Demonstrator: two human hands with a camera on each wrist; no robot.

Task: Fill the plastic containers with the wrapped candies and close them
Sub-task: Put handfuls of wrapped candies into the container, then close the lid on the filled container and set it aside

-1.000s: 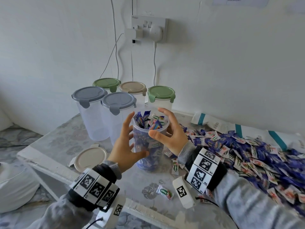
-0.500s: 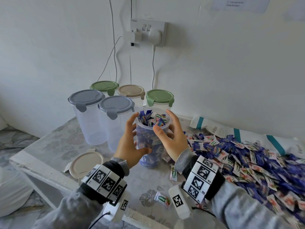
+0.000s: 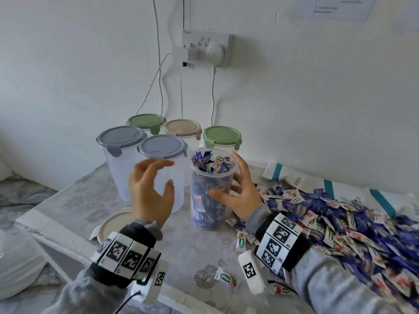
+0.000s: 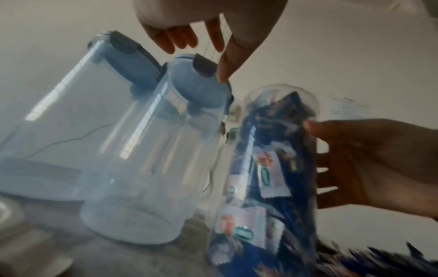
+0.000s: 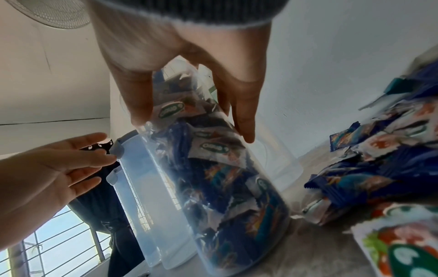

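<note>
Open container (image 3: 212, 189) is standing on the table (image 3: 74, 200), candies (image 3: 209, 164) reaching its rim. Right hand (image 3: 238, 191) is cupping its wall, thumb touching; left hand (image 3: 149, 191) is hovering beside it, fingers spread, holding nothing. Judgement: heavy, smooth-walled, slippery; grip mid-body. Beige lid (image 3: 115, 225) is lying nearby.

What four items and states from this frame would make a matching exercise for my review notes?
Things:
1. open container
2. loose beige lid
3. left hand
4. candy pile

States:
A. flat on the table, near left
B. spread over the table's right side
C. full of candies, no lid
D. fingers spread, holding nothing

Pairs: 1-C, 2-A, 3-D, 4-B
</note>
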